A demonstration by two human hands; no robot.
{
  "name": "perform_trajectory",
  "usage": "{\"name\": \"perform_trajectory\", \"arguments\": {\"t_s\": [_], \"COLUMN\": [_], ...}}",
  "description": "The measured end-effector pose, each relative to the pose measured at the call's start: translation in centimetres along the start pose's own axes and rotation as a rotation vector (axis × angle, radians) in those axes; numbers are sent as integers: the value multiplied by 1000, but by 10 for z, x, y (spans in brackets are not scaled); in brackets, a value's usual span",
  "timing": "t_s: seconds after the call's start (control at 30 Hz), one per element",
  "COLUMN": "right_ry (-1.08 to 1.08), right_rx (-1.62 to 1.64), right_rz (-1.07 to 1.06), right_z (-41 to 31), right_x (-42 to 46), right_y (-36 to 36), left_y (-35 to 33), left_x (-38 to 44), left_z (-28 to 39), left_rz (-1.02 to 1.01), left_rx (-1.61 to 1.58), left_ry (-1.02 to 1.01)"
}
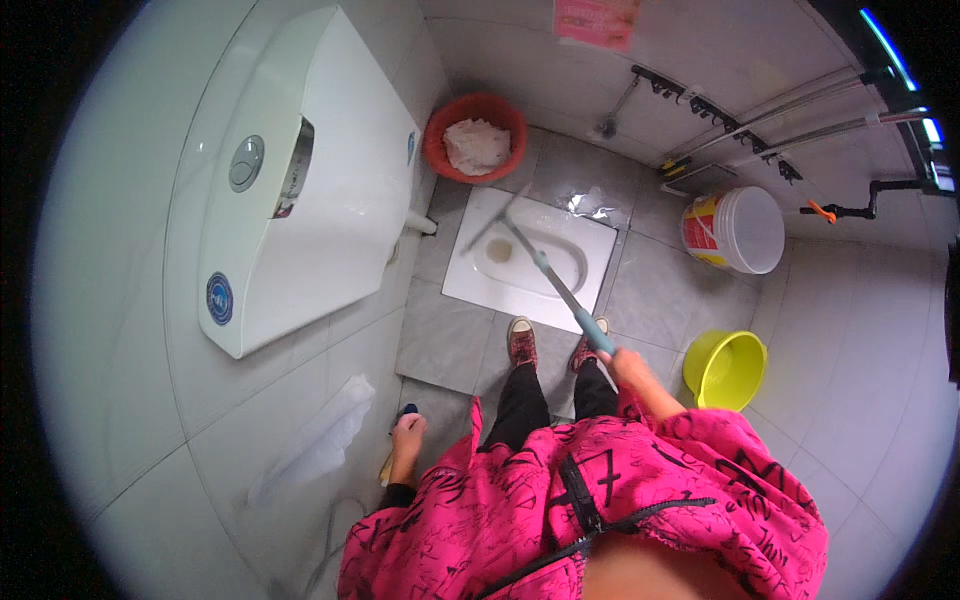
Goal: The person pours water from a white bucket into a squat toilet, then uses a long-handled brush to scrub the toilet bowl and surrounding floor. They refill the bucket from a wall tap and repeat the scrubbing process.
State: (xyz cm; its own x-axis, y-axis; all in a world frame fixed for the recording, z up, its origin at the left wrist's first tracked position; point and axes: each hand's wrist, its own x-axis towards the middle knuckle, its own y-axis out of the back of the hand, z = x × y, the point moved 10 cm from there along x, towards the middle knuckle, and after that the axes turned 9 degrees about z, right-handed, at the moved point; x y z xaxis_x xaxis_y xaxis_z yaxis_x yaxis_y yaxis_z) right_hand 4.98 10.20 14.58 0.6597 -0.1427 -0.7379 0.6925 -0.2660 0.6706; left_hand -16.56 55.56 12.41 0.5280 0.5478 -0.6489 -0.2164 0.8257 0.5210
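My right hand (628, 367) grips the blue-green handle end of a floor squeegee (556, 279). The squeegee's pole slants away to the upper left, and its thin, blurred blade lies over the left part of a white squat toilet (525, 292). Brownish matter or water shows in the toilet's drain hole (499, 250). Low on the left, my left hand (409, 429) hangs near the tiled wall with its fingers curled. A small dark blue thing (409, 409) shows right at those fingers; whether they hold it cannot be told.
A white cistern (352, 172) juts from the left wall. Beyond the toilet stands a red basin (431, 142) holding white cloth or paper. A white bucket (735, 229) lies tilted, and a yellow-green basin (697, 367) sits at right. Wet floor (596, 206) glistens; poles (810, 135) lean by a hook rail (712, 112).
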Motion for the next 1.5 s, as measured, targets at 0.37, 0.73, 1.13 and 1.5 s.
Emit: {"name": "perform_trajectory", "arguments": {"t_s": [0.37,0.73,1.13,1.5], "right_ry": [-105,-294,-514,-674], "right_rx": [216,516,1250,1398], "right_rz": [-28,-2,-383,-183], "right_z": [48,103,31,106], "right_x": [28,39,-39,-28], "right_y": [-101,-13,-91,-33], "left_y": [-13,-34,-21,-72], "left_x": [-36,3,20,48], "left_z": [10,65,56,130], "left_rz": [-193,-195,-339,-316], "left_rx": [61,-12,388,16], "left_ry": [-98,23,-291,-29]}}
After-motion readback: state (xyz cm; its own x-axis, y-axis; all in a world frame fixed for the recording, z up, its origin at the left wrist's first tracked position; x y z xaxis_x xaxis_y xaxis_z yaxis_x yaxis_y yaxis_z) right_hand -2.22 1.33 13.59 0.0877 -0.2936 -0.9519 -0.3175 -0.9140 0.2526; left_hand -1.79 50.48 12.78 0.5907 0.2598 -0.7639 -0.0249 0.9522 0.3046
